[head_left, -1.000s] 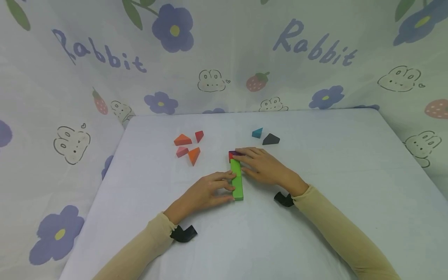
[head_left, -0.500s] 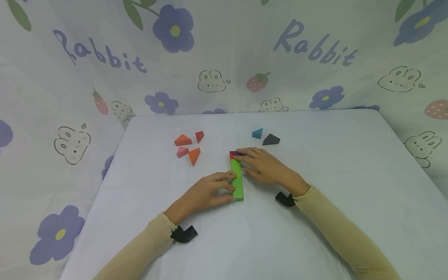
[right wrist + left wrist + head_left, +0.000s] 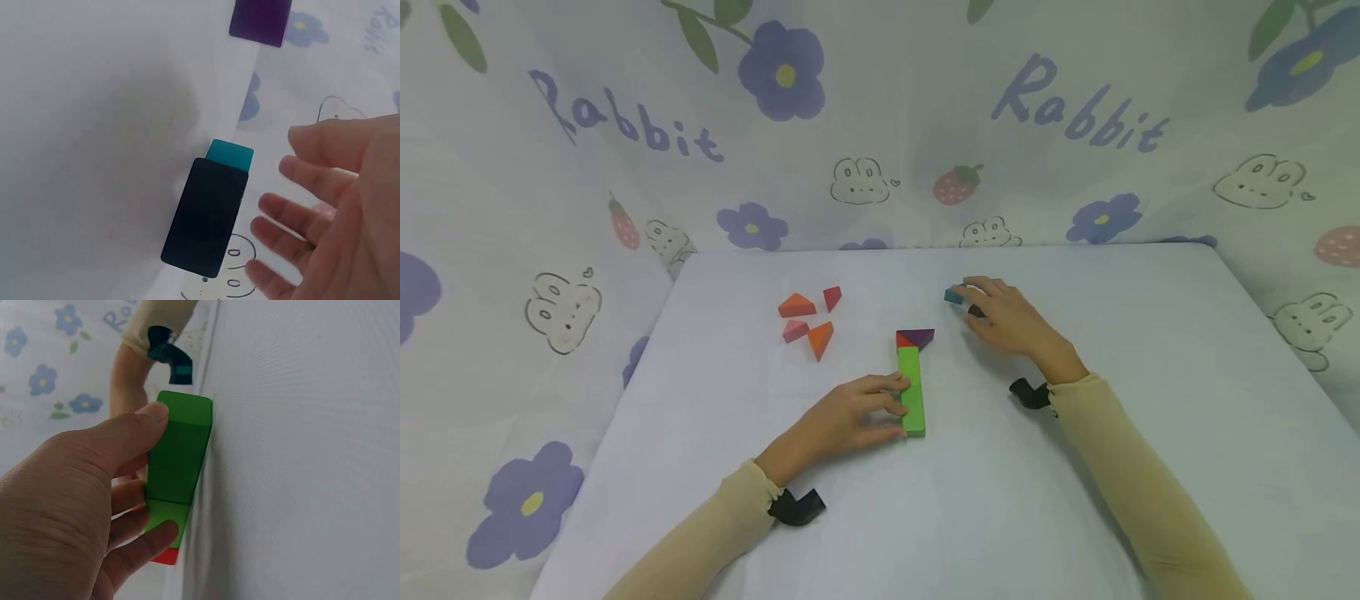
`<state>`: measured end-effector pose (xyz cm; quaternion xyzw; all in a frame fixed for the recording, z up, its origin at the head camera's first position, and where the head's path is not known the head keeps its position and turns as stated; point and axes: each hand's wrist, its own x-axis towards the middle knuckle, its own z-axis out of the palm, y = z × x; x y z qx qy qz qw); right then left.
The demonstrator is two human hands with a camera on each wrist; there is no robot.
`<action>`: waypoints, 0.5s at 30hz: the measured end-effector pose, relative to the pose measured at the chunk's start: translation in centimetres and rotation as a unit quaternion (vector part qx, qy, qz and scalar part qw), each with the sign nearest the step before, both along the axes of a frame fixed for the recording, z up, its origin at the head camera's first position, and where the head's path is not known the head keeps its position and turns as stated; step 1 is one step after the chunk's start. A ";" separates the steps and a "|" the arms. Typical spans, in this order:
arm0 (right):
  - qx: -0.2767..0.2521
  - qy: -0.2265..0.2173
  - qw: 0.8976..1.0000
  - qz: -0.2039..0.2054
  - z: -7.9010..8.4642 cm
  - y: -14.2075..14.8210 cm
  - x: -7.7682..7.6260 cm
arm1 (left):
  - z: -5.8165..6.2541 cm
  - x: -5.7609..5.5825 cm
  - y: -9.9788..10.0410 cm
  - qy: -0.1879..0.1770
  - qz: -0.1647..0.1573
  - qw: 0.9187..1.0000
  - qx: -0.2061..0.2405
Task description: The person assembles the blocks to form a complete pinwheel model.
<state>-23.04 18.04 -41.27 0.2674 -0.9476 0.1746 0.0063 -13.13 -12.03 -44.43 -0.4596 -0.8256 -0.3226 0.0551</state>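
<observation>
Two bright green blocks (image 3: 912, 408) lie end to end in a column on the white table. At the column's far end sit a red triangular block (image 3: 903, 341) and a purple triangular block (image 3: 922, 336). My left hand (image 3: 846, 421) rests along the column's left side, thumb by the near end and fingertips on the green, as the left wrist view also shows. Over a teal block (image 3: 952, 296) and a dark grey block (image 3: 976, 311) is my right hand (image 3: 1011, 321), which partly hides both. In the right wrist view its relaxed fingers stand apart from the dark block (image 3: 205, 217).
Back left on the table is a loose group: two orange blocks (image 3: 797, 306), a red one (image 3: 832, 298) and a pink one (image 3: 795, 331). A printed cloth (image 3: 895, 108) hangs along the table's far edge. Black wrist mounts (image 3: 797, 507) stick out beneath both sleeves.
My right hand has left the purple block and moved back and right to the teal and dark grey blocks. The purple triangle now shows whole. My left hand stays at the green blocks.
</observation>
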 end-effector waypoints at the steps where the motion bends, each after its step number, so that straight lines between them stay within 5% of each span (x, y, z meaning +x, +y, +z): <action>1: 0.005 -0.006 1.000 -0.008 -0.1 0.1 -0.2 | 0.0 0.0 0.0 -0.002 -0.001 1.000 0.000; 15: 0.019 -0.035 0.999 0.006 -1.1 -0.6 -0.8 | 0.0 -0.2 0.0 -0.013 0.006 1.000 -0.015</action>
